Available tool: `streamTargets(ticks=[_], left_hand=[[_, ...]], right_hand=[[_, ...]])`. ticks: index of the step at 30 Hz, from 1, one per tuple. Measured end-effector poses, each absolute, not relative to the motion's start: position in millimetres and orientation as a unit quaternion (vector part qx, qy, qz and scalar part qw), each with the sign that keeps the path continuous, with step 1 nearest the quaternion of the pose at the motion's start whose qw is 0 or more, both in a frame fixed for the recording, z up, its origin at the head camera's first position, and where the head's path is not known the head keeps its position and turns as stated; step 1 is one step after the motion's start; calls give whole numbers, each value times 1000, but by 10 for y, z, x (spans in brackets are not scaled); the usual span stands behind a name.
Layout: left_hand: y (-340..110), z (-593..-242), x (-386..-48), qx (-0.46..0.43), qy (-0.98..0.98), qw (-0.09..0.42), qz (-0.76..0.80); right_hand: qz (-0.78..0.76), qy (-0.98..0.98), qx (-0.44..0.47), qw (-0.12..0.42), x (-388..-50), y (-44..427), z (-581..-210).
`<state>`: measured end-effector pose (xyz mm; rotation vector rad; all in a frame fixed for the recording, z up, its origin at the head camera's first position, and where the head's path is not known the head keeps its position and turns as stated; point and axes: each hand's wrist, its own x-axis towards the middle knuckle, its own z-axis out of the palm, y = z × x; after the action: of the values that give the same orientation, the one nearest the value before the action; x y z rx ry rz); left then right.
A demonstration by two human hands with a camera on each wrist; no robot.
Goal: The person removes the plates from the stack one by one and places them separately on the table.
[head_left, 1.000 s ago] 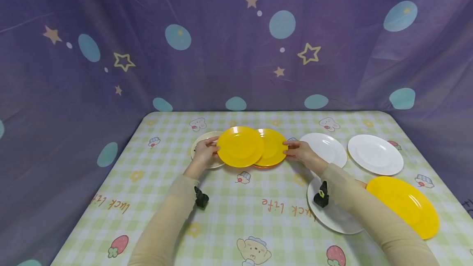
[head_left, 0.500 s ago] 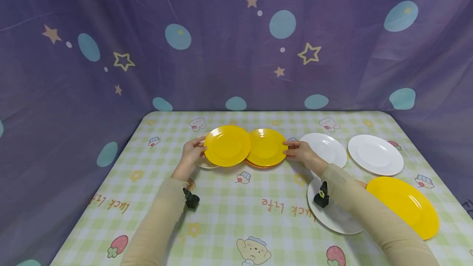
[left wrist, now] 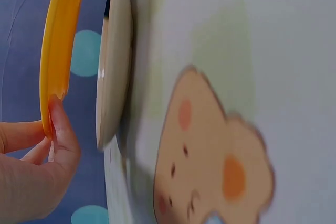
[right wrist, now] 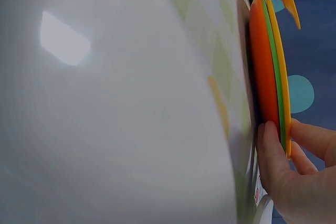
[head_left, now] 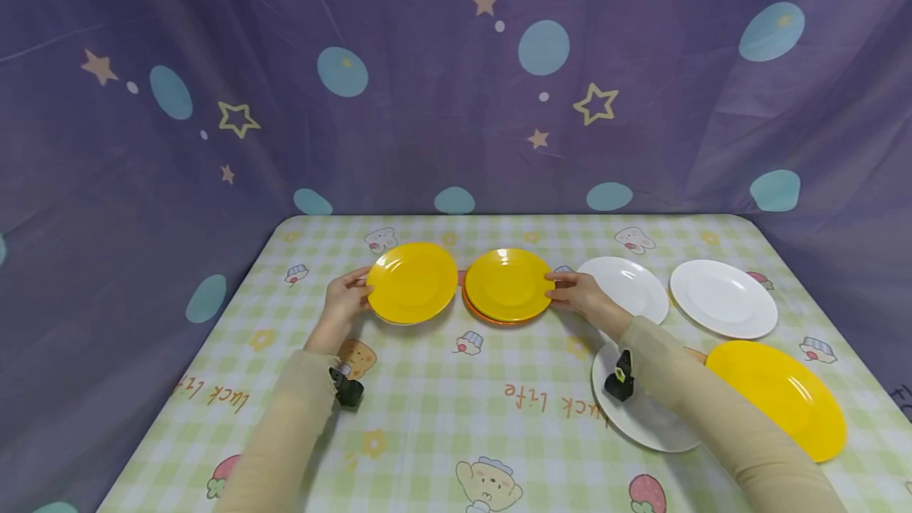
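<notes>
My left hand [head_left: 340, 309] pinches a yellow plate [head_left: 413, 283] by its left edge. In the left wrist view this plate hangs above a cream-coloured plate [left wrist: 116, 66], with a gap between them; from the head, the cream plate is almost fully hidden. My right hand [head_left: 586, 299] grips the right edge of a small stack on the table, topped by another yellow plate [head_left: 509, 283]. The right wrist view shows a green plate [right wrist: 276, 72] under that one and an orange plate [right wrist: 262, 61] at the bottom, with thumb and fingers on either side.
Two white plates, one nearer the stack [head_left: 627, 285] and one farther right [head_left: 723, 298], lie at the back right. Below my right forearm is another white plate [head_left: 634, 422], partly covered. A larger yellow plate [head_left: 784, 394] lies right of it. A purple curtain [head_left: 427, 141] hangs behind the table.
My left hand has carried the yellow plate leftward, off its overlap with the stack and over the cream plate. My right hand has stayed at the stack's edge.
</notes>
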<state>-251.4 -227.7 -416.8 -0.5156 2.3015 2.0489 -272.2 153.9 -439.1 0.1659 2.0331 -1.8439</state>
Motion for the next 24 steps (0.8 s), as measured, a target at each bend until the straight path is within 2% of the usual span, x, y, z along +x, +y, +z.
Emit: streamTargets(ticks=[11,24], left_hand=[[-2557,-4201,-2449,-204,764,-36,611],[-2902,-4199,-2356,-234,726,-41,645]], right_hand=[[-660,722,58,197,-2727,1534,-4400],[-663,720,56,200,-2712,1543,-4386]])
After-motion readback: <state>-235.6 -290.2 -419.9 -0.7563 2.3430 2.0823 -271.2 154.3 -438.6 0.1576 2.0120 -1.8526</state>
